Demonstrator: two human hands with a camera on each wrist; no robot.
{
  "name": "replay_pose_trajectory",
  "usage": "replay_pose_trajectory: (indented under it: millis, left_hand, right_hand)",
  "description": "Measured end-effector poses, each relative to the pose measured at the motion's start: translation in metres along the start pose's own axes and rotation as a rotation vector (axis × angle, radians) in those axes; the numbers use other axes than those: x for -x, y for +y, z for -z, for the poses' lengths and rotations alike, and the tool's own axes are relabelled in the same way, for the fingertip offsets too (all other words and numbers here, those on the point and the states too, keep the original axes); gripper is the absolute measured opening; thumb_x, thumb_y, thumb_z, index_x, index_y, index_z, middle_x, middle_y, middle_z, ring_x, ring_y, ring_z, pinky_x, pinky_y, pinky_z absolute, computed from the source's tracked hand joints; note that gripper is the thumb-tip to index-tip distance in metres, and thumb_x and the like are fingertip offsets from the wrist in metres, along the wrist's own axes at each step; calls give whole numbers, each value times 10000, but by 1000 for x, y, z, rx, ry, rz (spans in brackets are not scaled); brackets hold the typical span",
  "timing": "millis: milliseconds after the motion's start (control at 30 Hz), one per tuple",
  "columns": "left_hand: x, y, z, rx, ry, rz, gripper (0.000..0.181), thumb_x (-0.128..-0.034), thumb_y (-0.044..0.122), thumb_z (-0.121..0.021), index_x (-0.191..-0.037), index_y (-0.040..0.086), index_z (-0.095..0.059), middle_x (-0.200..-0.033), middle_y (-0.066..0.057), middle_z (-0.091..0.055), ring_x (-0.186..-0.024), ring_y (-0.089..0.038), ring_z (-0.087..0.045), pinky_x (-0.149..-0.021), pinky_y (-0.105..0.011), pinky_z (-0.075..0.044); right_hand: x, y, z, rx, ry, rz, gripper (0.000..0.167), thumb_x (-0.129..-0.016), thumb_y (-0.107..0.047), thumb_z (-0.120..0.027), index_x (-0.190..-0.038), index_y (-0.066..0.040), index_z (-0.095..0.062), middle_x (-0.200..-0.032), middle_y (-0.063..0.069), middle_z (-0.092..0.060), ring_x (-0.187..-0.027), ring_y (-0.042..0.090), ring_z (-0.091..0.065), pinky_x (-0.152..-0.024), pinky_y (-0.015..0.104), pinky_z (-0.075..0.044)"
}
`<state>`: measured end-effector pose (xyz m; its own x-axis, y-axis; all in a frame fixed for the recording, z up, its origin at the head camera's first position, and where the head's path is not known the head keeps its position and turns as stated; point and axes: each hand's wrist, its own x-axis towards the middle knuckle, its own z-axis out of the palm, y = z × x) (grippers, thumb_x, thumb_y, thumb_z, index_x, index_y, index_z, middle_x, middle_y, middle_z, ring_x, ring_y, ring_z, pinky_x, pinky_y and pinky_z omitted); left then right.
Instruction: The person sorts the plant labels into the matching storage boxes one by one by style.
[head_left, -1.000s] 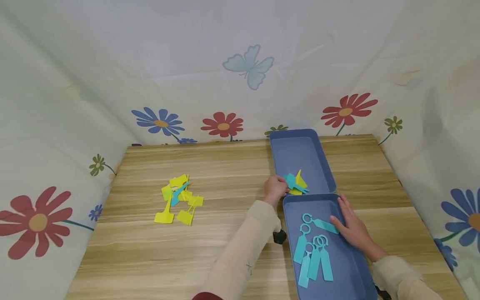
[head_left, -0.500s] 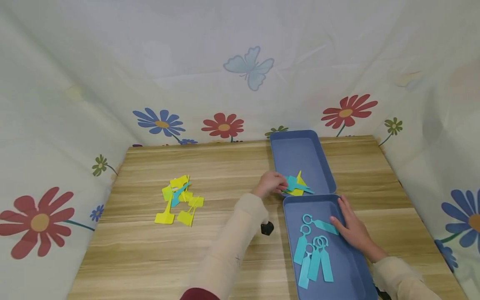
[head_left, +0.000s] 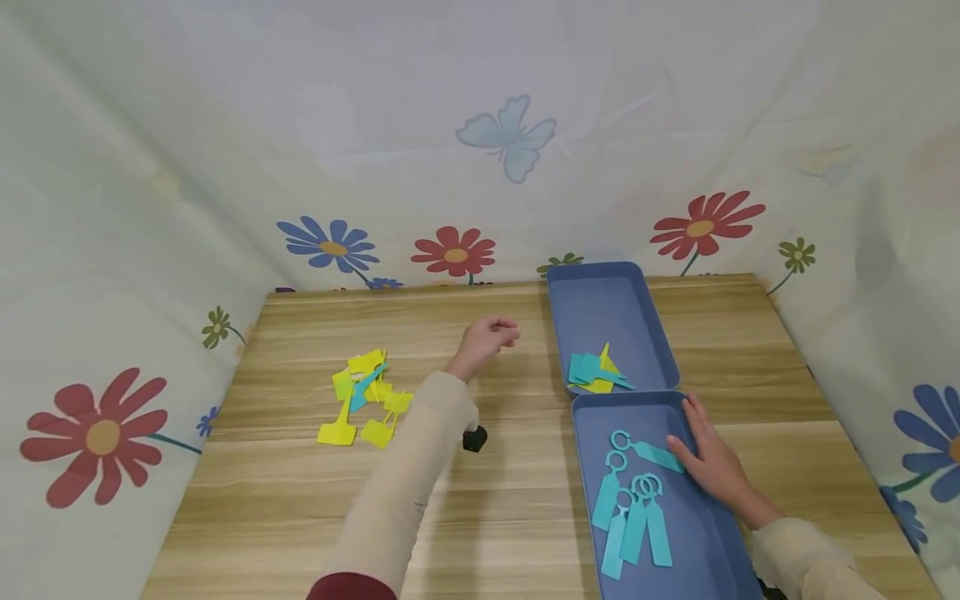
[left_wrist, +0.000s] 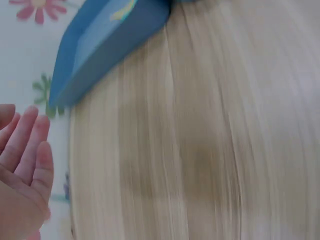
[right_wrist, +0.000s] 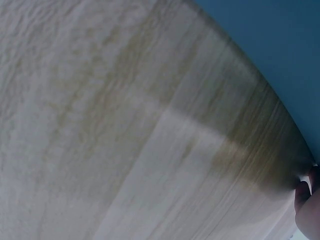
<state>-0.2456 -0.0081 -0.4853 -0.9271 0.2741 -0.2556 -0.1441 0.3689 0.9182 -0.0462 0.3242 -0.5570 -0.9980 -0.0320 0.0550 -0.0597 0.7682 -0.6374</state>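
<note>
My left hand is over the table left of the far tray, fingers loosely bent, holding nothing. In the left wrist view that hand shows its fingers slightly spread. Teal T-shaped tags and yellow ones lie at the near end of the far blue tray. Several teal hook tags lie in the near blue tray. My right hand rests on that tray's right edge, fingers extended and thumb over the inside. The right wrist view shows its fingertips by the tray's side.
On the left of the wooden table lies a loose pile of yellow T-shaped tags with a teal one among them. The two trays stand end to end. Behind the table hangs a white cloth with flowers and a butterfly.
My left hand has let go of the teal tag in the far tray and moved left, away from it. My right hand has stayed at the near tray's edge.
</note>
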Motion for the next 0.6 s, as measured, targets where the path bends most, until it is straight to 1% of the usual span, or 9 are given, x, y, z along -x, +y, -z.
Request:
replay_pose_trajectory:
  millis: [67, 200, 300, 433, 533, 600]
  left_hand:
    - [0, -6, 15, -12, 68, -4, 226, -854, 241, -570, -1025, 96, -604, -996, -96, -636, -953, -250, -596, -777, -352, -471]
    - [2, -18, 44, -76, 211, 6, 231, -854, 242, -567, -1027, 96, -611, -984, -72, -623, -945, -234, -583, -761, -318, -467]
    - [5, -27, 65, -131, 293, 19, 267, -848, 260, -567, -1054, 94, -605, -1031, -74, -608, -973, -216, -556, -814, -330, -463]
    - [13, -39, 89, -179, 372, 36, 337, -849, 264, -560, -1137, 89, -561, -1187, -84, -551, -1139, -241, -465, -948, -373, -394]
    - [21, -49, 105, -233, 408, 61, 395, -848, 268, -554, -1198, 92, -510, -1277, -97, -488, -1200, -277, -408, -987, -407, -348]
    - [26, -57, 115, -299, 414, 79, 433, -852, 265, -537, -1237, 79, -470, -1306, -117, -455, -1196, -304, -403, -983, -433, -341]
  right_hand:
    - [0, 0, 0, 1, -1, -1, 707, -881, -280, -519, -1417, -55, -116, -1480, 159, -67, -1293, 443, -178, -894, 646, -248]
    - [1, 0, 0, 0, -8, -9, 708, -883, -284, -514, -1418, -60, -109, -1483, 149, -55, -1296, 439, -170, -893, 650, -244]
    - [1, -1, 1, -5, -6, -5, 707, -883, -281, -514, -1416, -52, -112, -1483, 153, -54, -1292, 448, -171, -889, 653, -243]
    - [1, -1, 0, -7, -4, 2, 702, -884, -274, -513, -1414, -41, -116, -1479, 165, -59, -1291, 451, -169, -885, 652, -244]
    - [1, -1, 0, -3, -4, 1, 701, -885, -276, -510, -1414, -41, -115, -1481, 158, -54, -1295, 445, -166, -887, 652, -243]
    - [1, -1, 0, -1, -4, 1, 701, -885, -277, -510, -1414, -41, -115, -1483, 152, -52, -1294, 445, -169, -887, 652, -244]
